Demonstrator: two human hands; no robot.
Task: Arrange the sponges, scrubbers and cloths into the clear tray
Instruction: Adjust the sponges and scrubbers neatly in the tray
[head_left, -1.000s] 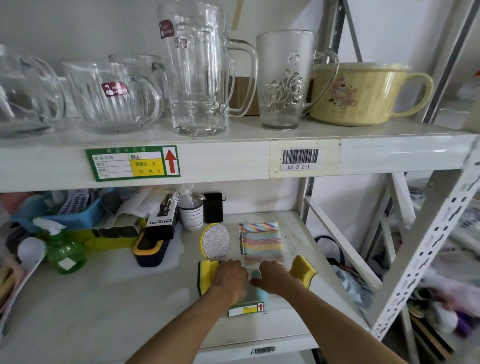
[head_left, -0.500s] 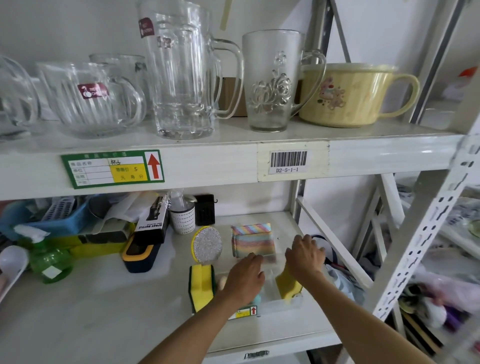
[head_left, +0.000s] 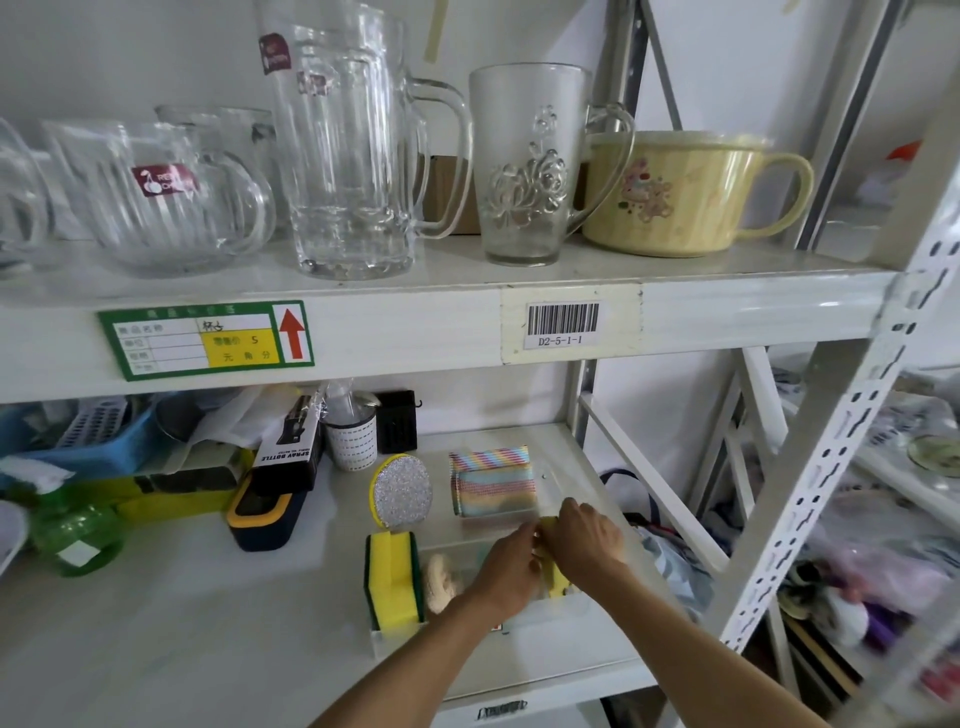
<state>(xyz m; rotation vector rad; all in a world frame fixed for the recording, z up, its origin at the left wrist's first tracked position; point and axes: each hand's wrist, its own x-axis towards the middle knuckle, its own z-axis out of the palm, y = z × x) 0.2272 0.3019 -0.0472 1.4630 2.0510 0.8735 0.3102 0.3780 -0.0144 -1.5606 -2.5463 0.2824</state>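
Observation:
A clear tray (head_left: 557, 468) sits on the lower shelf at the right. In it, a yellow-and-green sponge (head_left: 393, 577) stands on edge at the left, with a beige fibrous scrubber (head_left: 441, 583) beside it. A round silver glitter scrubber (head_left: 403, 491) leans at the tray's back left, next to folded striped cloths (head_left: 492, 480). My left hand (head_left: 506, 569) and my right hand (head_left: 587, 540) meet over the tray's front right. Both grip a second yellow sponge (head_left: 556, 578), held upright inside the tray and mostly hidden by the fingers.
Left of the tray lie a navy-and-yellow item (head_left: 262, 514), a spray-bottle box (head_left: 291, 447), a white perforated cup (head_left: 352, 441), a black box (head_left: 397, 421) and a green spray bottle (head_left: 78, 535). Glass mugs (head_left: 358, 145) fill the shelf above. A white upright (head_left: 810, 488) stands at the right.
My right hand has brought the yellow sponge from the tray's right end toward the middle. My left hand has closed in on it, so both hands now meet on the sponge.

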